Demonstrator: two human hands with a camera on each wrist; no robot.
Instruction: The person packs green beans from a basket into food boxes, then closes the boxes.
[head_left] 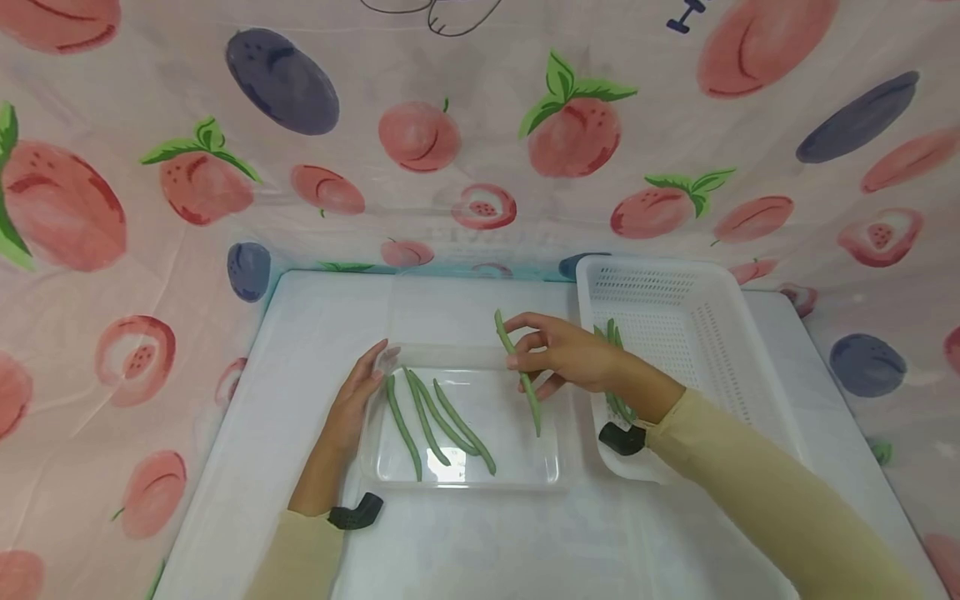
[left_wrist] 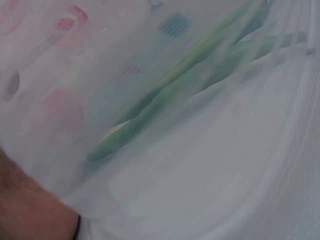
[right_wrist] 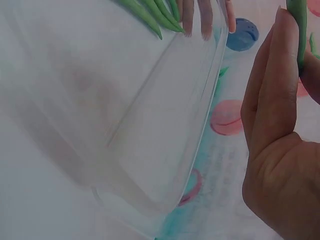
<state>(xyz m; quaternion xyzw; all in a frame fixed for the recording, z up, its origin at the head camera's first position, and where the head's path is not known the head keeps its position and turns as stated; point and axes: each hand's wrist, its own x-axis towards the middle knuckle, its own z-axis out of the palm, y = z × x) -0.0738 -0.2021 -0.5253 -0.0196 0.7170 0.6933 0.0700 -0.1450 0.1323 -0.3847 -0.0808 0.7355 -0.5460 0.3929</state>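
Head view, right hand: the right hand (head_left: 564, 354) pinches one green bean (head_left: 517, 372) between thumb and fingertips, holding it above the right part of the clear plastic tray (head_left: 390, 479).
Head view, held bean: it hangs slanted, upper end pointing away from the person, lower end over the tray floor.
Head view, left hand: the left hand (head_left: 358, 398) lies with straight fingers against the tray's left rim, pinching nothing.
Head view, tray contents: four loose green beans (head_left: 438, 419) lie side by side on the tray's left half, just beside the left fingertips.
Head view, basket: a white perforated basket (head_left: 678, 321) stands touching the tray's right side, with more beans (head_left: 613, 335) partly hidden behind the right wrist.
Head view, surroundings: a white table (head_left: 247, 433) bears everything; a fruit-printed cloth (head_left: 480, 142) hangs behind it.
Left wrist view: blurred beans (left_wrist: 165, 102) show through the tray's cloudy wall; the grip cannot be told here.
Right wrist view: the right hand (right_wrist: 280, 150) fills the right edge, fingers closed on the bean (right_wrist: 300, 30); the tray (right_wrist: 165, 150) lies left, left fingertips (right_wrist: 202, 17) on its far rim.
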